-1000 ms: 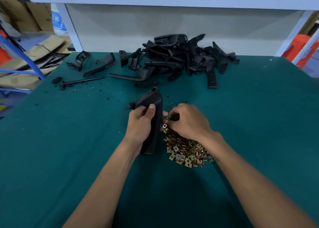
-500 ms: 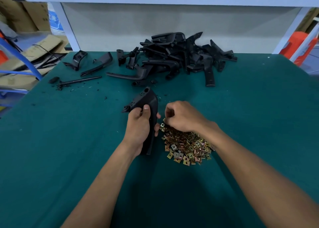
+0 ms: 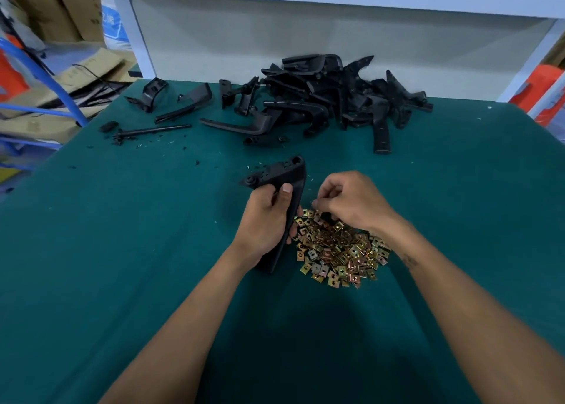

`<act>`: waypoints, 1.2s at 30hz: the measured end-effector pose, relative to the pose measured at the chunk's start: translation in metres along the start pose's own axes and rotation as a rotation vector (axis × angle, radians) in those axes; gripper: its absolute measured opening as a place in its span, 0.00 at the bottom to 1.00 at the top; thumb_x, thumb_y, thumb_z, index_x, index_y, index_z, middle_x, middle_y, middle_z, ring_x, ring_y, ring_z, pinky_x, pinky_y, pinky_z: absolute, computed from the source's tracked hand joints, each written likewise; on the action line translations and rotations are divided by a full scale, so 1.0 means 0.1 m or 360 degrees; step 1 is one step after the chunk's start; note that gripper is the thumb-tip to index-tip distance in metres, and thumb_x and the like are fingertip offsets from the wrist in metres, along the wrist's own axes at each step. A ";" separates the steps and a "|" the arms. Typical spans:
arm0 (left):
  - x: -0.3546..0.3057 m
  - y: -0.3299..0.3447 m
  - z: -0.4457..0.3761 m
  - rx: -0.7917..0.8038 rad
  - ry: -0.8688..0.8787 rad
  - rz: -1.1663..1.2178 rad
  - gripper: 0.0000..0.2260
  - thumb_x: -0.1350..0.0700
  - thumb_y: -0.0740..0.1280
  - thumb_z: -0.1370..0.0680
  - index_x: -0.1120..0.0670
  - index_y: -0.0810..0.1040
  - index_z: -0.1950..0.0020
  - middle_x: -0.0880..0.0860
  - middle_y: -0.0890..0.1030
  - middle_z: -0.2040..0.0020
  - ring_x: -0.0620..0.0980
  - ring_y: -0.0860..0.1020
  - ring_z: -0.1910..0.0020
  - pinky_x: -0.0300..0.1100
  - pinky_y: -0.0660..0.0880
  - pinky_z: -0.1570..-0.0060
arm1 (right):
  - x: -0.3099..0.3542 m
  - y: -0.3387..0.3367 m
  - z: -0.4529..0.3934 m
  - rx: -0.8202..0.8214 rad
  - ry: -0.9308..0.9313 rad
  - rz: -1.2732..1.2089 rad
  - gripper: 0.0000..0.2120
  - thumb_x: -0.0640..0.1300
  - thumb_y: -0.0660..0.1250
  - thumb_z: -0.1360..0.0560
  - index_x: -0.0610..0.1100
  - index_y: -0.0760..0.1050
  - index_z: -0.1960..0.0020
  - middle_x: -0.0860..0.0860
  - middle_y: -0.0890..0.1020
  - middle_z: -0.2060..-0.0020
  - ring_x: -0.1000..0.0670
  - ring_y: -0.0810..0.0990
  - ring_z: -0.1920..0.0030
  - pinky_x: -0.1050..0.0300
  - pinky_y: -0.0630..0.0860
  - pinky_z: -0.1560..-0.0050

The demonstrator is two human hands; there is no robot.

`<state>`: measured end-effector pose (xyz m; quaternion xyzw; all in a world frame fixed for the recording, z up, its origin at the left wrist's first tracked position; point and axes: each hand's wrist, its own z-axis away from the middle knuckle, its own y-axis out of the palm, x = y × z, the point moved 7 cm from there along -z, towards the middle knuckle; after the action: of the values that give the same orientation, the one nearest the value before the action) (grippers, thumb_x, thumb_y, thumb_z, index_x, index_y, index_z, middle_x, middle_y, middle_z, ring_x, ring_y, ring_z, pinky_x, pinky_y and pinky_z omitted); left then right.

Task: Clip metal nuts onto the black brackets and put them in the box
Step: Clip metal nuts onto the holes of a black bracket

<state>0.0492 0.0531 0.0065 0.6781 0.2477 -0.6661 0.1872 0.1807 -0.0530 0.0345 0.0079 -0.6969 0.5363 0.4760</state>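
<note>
My left hand [image 3: 265, 220] grips a long black bracket [image 3: 286, 174] upright on the green table, thumb along its face. Right beside it lies a heap of small brass-coloured metal nuts [image 3: 337, 249]. My right hand [image 3: 351, 202] hovers over the far edge of the heap with fingers curled and fingertips pinched together; whether a nut sits between them is hidden. A big pile of black brackets [image 3: 330, 95] lies at the back of the table.
Loose black parts [image 3: 186, 104] and a thin black rod [image 3: 153, 130] lie at the back left. The green table [image 3: 122, 251] ends at a white shelf frame [image 3: 134, 34]. Cardboard [image 3: 76, 76] and blue tubing [image 3: 46, 76] stand off the left edge. No box is in view.
My right hand has lifted slightly off the nut heap with its fingertips drawn together. My left hand keeps its grip on the bracket, roughly in the same place.
</note>
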 end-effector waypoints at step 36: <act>-0.20 -0.01 0.19 -0.0189 0.0324 -0.1085 0.27 0.31 0.66 0.28 0.54 0.71 0.69 0.52 0.75 0.74 0.52 0.76 0.75 0.49 0.70 0.76 | -0.23 -0.30 0.68 -0.0532 -0.0113 -0.1077 0.11 0.31 0.72 0.24 0.47 0.82 0.54 0.54 0.84 0.62 0.55 0.81 0.60 0.61 0.79 0.55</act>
<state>0.0335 0.0406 0.0260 0.6073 0.5154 -0.6038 -0.0321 0.1640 -0.1285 0.0430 0.1785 -0.7488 0.2271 0.5965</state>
